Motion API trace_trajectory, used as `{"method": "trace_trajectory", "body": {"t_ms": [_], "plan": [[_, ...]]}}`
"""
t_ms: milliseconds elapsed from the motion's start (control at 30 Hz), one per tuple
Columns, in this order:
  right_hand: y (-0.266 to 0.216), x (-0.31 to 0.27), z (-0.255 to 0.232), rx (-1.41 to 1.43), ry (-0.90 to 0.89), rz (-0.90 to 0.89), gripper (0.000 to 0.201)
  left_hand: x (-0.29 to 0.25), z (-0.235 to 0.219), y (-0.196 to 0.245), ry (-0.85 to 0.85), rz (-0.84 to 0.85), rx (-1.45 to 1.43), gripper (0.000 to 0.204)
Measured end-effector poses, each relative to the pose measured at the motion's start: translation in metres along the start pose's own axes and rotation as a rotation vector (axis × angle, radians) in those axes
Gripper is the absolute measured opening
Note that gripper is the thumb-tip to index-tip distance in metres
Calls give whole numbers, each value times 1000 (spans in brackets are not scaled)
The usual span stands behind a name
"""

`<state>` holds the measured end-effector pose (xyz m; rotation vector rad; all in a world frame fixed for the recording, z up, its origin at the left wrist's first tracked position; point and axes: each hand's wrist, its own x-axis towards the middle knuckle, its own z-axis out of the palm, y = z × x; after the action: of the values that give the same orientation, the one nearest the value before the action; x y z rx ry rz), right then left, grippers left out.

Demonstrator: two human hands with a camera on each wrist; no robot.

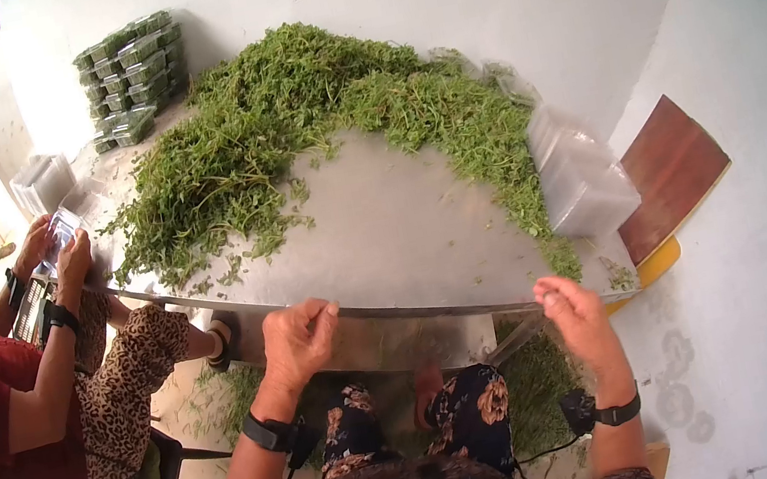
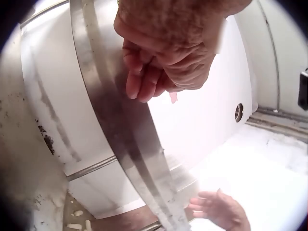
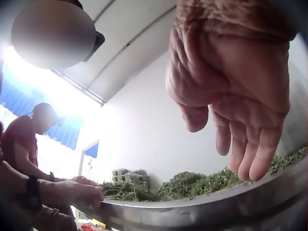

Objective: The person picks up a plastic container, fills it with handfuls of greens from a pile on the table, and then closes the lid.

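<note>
My left hand (image 1: 297, 340) hovers at the near edge of the metal table (image 1: 392, 228), its fingers loosely curled and nothing showing in them. In the left wrist view those curled fingers (image 2: 144, 82) hang beside the steel table edge. Off the table's right front edge is my right hand (image 1: 576, 314). From the right wrist view its palm shows bare, with the fingers (image 3: 257, 154) relaxed and nearly straight. A large heap of leafy green stems (image 1: 280, 105) arches over the back and both sides of the table.
Stacked clear boxes packed with greens (image 1: 135, 73) stand at the back left. Nested clear plastic containers (image 1: 587, 180) sit on the right, by a brown board (image 1: 672, 176). At left, a seated person (image 1: 33, 389) holds a clear container (image 1: 63, 232). Loose stems (image 1: 538, 376) lie beneath the table.
</note>
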<state>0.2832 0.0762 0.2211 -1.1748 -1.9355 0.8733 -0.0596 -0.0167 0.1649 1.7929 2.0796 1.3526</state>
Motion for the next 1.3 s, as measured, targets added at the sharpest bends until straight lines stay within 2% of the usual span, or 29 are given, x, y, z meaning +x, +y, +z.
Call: {"method": "trace_trajectory", "body": {"t_ms": [67,100,167,233,300,333,467,733,933,1100,1133,1300], "plan": [[-2,7,-7,37,15,7,31,5,-5,4,119,-89,-250,19],[-3,10,-9,41,5,11,31,9,-9,6,119,-99,-244,19],[-5,18,-10,59,34,6,30,20,-18,8,227,42,-31,14],[-9,27,-11,50,24,9,31,27,-21,2,197,17,-33,8],[-10,35,-13,25,19,-24,33,34,-21,-9,176,194,114,10],[-10,39,-14,25,25,-18,33,35,-20,-14,135,114,47,12],[-16,56,-18,44,70,12,36,39,-16,-29,125,116,57,15],[-16,93,-25,90,85,80,38,43,-18,-18,106,77,129,20],[-20,125,-20,132,21,72,40,47,-21,-15,36,37,122,25],[-26,170,-18,36,-32,72,42,50,-29,-9,-72,-12,175,30],[-26,182,-17,31,-36,74,42,51,-28,-7,-86,-85,123,30],[-31,240,-3,-15,-18,98,44,54,-35,-7,-159,-109,136,29]]}}
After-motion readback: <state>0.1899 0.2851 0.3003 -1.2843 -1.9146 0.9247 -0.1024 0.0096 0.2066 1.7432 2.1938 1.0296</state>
